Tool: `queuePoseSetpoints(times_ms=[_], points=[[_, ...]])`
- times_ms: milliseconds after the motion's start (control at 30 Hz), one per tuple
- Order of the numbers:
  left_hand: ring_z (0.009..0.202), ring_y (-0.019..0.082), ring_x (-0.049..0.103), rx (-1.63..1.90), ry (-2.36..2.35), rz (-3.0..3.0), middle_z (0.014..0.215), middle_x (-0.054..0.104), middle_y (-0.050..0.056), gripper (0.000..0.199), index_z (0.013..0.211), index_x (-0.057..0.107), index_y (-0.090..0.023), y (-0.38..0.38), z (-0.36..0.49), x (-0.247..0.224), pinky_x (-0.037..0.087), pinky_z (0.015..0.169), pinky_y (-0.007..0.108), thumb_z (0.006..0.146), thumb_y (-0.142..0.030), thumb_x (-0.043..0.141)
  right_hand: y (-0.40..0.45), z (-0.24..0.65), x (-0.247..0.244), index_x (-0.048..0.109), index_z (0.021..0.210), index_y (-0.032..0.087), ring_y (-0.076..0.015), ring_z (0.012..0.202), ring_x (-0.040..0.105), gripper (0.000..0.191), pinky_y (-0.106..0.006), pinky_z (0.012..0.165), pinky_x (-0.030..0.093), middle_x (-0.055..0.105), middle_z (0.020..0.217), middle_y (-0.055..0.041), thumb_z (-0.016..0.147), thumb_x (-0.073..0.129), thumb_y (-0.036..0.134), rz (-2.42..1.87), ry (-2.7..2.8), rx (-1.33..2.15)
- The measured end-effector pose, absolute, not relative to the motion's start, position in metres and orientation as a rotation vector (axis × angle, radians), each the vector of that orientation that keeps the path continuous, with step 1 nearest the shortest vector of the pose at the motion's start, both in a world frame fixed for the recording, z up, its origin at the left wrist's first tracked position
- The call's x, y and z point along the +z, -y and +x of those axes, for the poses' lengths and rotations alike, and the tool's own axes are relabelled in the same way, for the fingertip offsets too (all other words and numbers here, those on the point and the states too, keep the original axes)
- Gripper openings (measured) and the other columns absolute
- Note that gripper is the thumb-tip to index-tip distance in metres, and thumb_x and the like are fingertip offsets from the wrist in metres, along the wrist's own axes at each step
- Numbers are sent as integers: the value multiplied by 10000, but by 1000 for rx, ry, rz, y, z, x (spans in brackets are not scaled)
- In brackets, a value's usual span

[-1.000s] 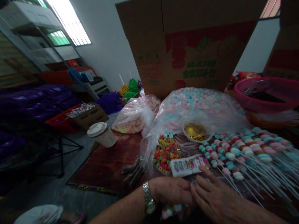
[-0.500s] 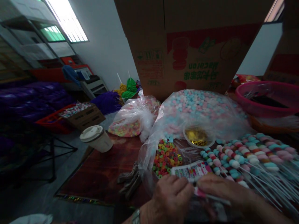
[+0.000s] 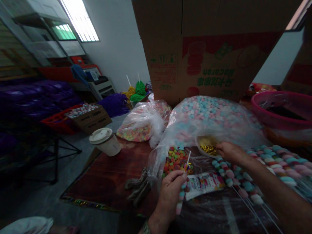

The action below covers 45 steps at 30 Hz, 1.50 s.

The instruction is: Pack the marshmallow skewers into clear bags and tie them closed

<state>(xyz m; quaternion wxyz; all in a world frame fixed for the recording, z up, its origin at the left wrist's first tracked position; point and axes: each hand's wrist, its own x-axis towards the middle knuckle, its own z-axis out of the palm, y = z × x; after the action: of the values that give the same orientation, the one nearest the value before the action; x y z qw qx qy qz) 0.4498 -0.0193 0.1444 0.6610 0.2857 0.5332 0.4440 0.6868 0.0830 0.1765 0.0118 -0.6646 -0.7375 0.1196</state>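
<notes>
My left hand (image 3: 169,190) is closed around a marshmallow skewer (image 3: 181,195). Its white stick (image 3: 189,157) points up past the fingers, with a small shiny bit near its base; blue and pink marshmallows hang below the fist. At the rim of a clear round tub (image 3: 199,149) my right hand (image 3: 230,152) has its fingertips pressed together, and whatever they pinch is hidden. Gold twist ties (image 3: 207,147) fill that tub. Beneath the hands lies a printed plastic wrapper (image 3: 204,185). Colourful ring candies (image 3: 176,159) are heaped just beyond my left hand.
More marshmallow skewers (image 3: 278,162) lie at the right. Behind stand a big bag of marshmallows (image 3: 212,113), a cardboard box (image 3: 165,39) and a pink basin (image 3: 258,104). Left are a lidded cup (image 3: 107,144), grey gloves (image 3: 138,187) and a tied candy bag (image 3: 136,126).
My hands were together over the wrapper; they have parted. The right one has moved up to the tub, while the left one holds the skewer with its stick upward. The view has shifted slightly.
</notes>
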Motion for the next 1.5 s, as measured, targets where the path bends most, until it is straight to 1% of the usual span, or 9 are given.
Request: queuePoseSetpoints(times_ms=[200, 367, 533, 767, 967, 1067, 1267, 1400, 1500], points=[[492, 95, 510, 987, -1123, 653, 610, 537, -15, 258, 746, 601, -135, 18, 475, 146, 330, 419, 172, 605, -350, 626, 11, 642, 178, 567, 883, 177, -148, 623, 533, 281, -232, 568, 404, 566, 670, -5, 901, 322, 313, -1443, 2087, 828], [614, 113, 503, 1038, -1120, 860, 626, 546, 5, 159, 647, 622, -125, 24, 479, 148, 399, 566, 194, 619, -278, 586, 38, 606, 157, 437, 601, 188, -108, 462, 381, 403, -208, 431, 284, 403, 497, 36, 860, 387, 493, -1365, 1707, 1170], [623, 114, 474, 954, -1040, 1057, 645, 520, 14, 256, 667, 607, -128, 33, 466, 144, 380, 579, 197, 719, -376, 576, 31, 609, 147, 405, 614, 201, -84, 367, 270, 461, -194, 376, 204, 307, 406, 80, 785, 421, 629, -1364, 1521, 1609], [745, 138, 537, 1014, -987, 1143, 787, 609, 57, 284, 778, 664, -124, 40, 459, 142, 429, 719, 237, 778, -400, 599, 40, 606, 141, 541, 737, 173, -162, 617, 505, 321, -244, 550, 368, 541, 644, -15, 866, 407, 435, -1368, 1783, 1076], [450, 72, 462, 795, -782, 629, 509, 507, -7, 357, 571, 541, -108, 38, 452, 142, 408, 469, 203, 537, -365, 786, 51, 609, 164, 556, 716, 184, -148, 607, 477, 324, -243, 566, 355, 530, 649, -7, 920, 417, 393, -1137, 1935, 950], [424, 86, 494, 626, -601, 499, 501, 508, -25, 418, 684, 550, -110, 38, 447, 144, 460, 451, 227, 448, -311, 832, 52, 613, 181, 569, 700, 187, -140, 625, 502, 362, -239, 599, 373, 550, 664, -7, 952, 390, 375, -902, 2049, 1052], [476, 85, 541, 725, -629, 528, 654, 581, -25, 602, 1060, 477, -185, 39, 447, 155, 458, 463, 192, 562, -286, 798, 48, 611, 173, 518, 713, 183, -127, 615, 503, 290, -216, 571, 366, 547, 664, 10, 946, 413, 322, -955, 2027, 939], [567, 99, 549, 1070, -939, 821, 620, 570, -40, 577, 1067, 451, -192, 39, 458, 165, 445, 577, 197, 611, -314, 782, 47, 602, 159, 439, 711, 187, -131, 553, 464, 236, -235, 511, 329, 503, 641, -3, 931, 358, 214, -1114, 1948, 428], [870, 162, 584, 1250, -1162, 1045, 924, 623, 40, 675, 1156, 448, -200, 37, 462, 175, 444, 796, 252, 607, -396, 787, 51, 598, 160, 447, 735, 185, -155, 583, 470, 218, -265, 534, 328, 500, 652, -27, 918, 328, 171, -1141, 1909, 74]])
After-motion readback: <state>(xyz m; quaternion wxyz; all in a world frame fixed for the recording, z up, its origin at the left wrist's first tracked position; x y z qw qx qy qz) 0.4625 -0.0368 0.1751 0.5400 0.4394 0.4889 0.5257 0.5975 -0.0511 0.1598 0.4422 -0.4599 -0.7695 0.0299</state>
